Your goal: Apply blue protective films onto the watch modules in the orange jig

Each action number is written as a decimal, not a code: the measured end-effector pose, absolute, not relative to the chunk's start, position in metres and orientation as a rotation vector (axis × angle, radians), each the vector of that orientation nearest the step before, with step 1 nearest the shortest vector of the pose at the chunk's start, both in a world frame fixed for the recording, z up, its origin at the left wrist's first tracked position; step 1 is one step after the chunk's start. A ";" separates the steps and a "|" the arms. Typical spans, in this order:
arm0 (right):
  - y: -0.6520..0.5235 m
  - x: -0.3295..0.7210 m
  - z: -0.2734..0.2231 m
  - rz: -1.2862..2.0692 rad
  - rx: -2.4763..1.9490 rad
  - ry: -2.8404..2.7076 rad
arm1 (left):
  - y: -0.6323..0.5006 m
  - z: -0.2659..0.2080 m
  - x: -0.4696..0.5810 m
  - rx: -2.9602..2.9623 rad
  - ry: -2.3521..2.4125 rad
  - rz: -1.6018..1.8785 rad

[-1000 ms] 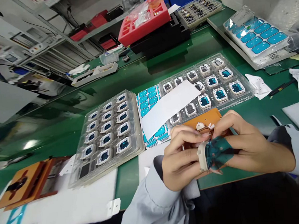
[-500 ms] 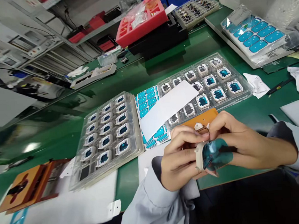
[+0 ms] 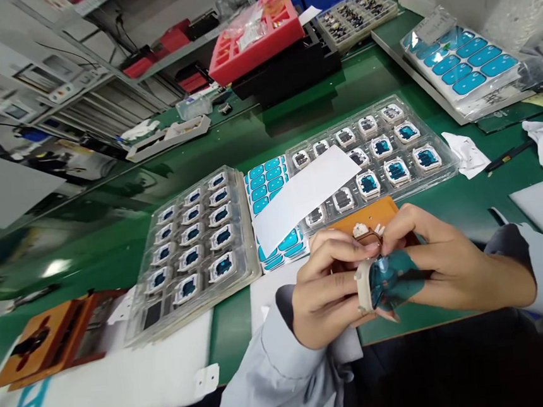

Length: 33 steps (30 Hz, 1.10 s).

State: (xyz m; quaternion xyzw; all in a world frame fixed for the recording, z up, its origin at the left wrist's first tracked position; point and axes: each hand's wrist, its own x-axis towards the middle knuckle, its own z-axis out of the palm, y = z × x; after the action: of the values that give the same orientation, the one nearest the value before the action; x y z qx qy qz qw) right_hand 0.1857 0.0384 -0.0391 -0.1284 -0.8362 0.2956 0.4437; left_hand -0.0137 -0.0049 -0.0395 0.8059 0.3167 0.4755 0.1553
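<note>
Pale watch case (image 3: 364, 289) is gripped between the bent fingers of my left hand (image 3: 324, 291), standing on edge. Against its face is a translucent blue film (image 3: 399, 280), which reaches out to the right over the fingers of my right hand (image 3: 443, 264). That hand is closed, thumb and index finger together at the film's upper edge, close to the left fingertips. Whether the film is stuck to the case all over, I cannot tell. Just beyond both hands lies an orange fixture block (image 3: 377, 212) with a small whitish part on it, partly covered by the fingers.
Clear trays of watch cases stand at left (image 3: 252, 256) and behind the hands (image 3: 449, 172). Between them lie blue film sheets (image 3: 259, 190) under a white paper strip (image 3: 309, 197). An orange-brown fixture (image 3: 50, 337) sits at far left, a red foam tray (image 3: 258, 52) at the back.
My right hand and its fingertips have shifted very slightly, and the blue film has tilted a little with them. My left hand still holds the watch case in nearly the same place.
</note>
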 end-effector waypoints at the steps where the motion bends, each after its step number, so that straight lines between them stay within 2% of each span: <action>1: 0.038 0.186 -0.040 0.722 -0.321 -2.079 | -0.005 -0.039 -0.014 2.312 0.910 1.357; 10: 0.039 0.188 -0.045 0.843 -0.255 -2.151 | -0.004 -0.038 -0.014 2.323 0.884 1.350; 33: 0.042 0.193 -0.034 0.788 -0.243 -2.125 | -0.005 -0.040 -0.017 2.235 0.812 1.392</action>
State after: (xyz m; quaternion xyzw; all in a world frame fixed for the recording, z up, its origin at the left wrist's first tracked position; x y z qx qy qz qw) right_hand 0.1930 0.0420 -0.0341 -0.0968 -0.8469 0.3140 0.4181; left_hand -0.0170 -0.0051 -0.0404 0.7961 0.2893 0.4958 0.1917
